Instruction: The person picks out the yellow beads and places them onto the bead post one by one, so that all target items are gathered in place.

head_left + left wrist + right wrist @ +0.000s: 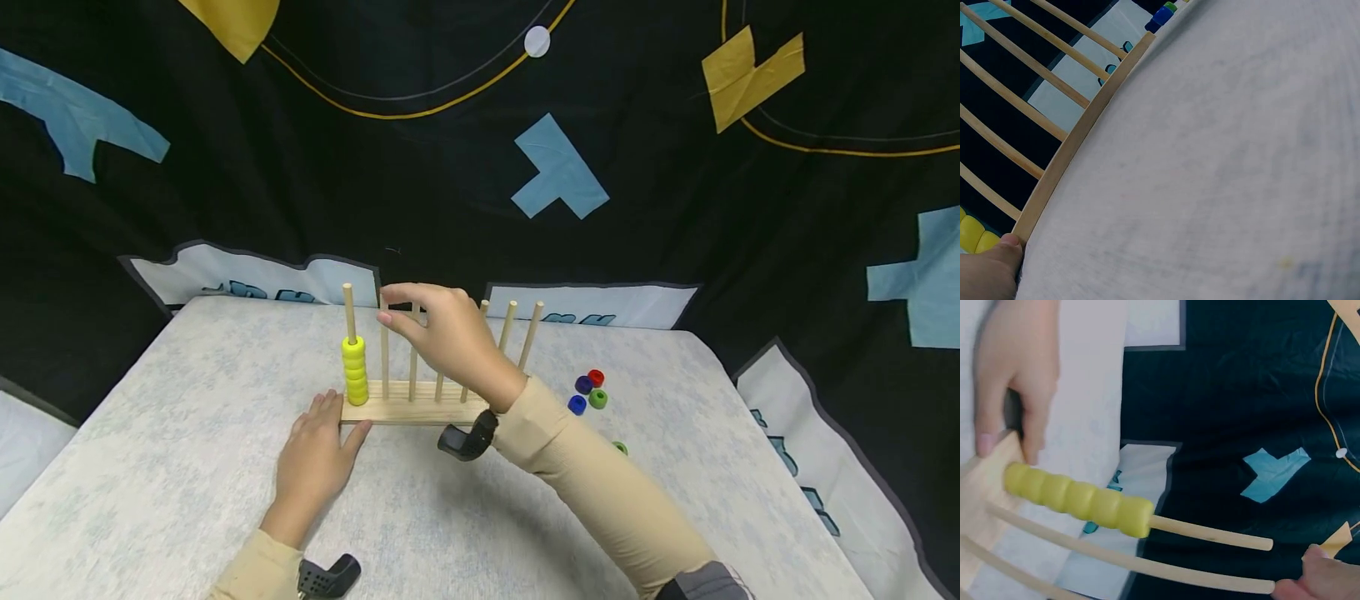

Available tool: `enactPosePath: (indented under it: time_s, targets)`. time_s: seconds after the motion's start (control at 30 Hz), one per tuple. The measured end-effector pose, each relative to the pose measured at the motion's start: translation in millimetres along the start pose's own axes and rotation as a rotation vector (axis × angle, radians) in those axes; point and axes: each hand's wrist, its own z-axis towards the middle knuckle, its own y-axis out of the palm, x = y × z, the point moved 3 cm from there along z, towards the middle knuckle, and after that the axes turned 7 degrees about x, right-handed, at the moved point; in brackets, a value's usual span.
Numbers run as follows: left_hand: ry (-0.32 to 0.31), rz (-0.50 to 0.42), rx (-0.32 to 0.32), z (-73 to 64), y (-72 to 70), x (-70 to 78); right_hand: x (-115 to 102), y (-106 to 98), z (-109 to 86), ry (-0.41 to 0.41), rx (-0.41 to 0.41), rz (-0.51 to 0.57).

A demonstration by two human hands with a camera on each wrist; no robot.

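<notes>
A wooden peg stand [405, 412] with several upright pegs stands on the table. Yellow beads [356, 371] are stacked on its leftmost peg, whose top part is bare. My left hand [318, 458] grips the stand's left front corner, thumb along the front edge and fingers at the end; the left wrist view has the thumb [1009, 247] against the base. At the top of the second peg [1210, 577] is my right hand [450, 333], index finger and thumb apart with the fingertips right at the peg's end. No bead shows between them. The hand and forearm cover parts of the right-hand pegs.
Loose beads lie to the right of the stand: a red bead [596, 377], a dark blue bead [583, 384], a blue bead [577, 405] and a green bead [597, 398]. Another green bead [619, 448] is partly hidden by the right sleeve [600, 492]. A black patterned cloth [450, 192] hangs behind the table.
</notes>
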Motion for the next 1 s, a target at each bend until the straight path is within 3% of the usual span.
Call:
enactPosePath:
  time_s: [0.13, 0.23, 0.53, 1.0]
  targets:
    - [0.002, 0.001, 0.008, -0.7, 0.4, -0.4, 5.9, -8.4, -17.9, -0.075, 0.071, 0.001]
    - [0.008, 0.002, 0.011, -1.0, 0.9, -0.6, 9.6, -16.0, -30.2, -0.077, 0.084, -0.013]
    - [0.031, -0.011, 0.022, -1.8, 1.6, -1.6, 36.0, -40.6, -65.0, 0.007, 0.027, 0.002]
    - [0.032, -0.020, 0.002, -0.7, 0.4, -0.9, 105.3, -99.6, -107.6, 0.225, 0.062, -0.080]
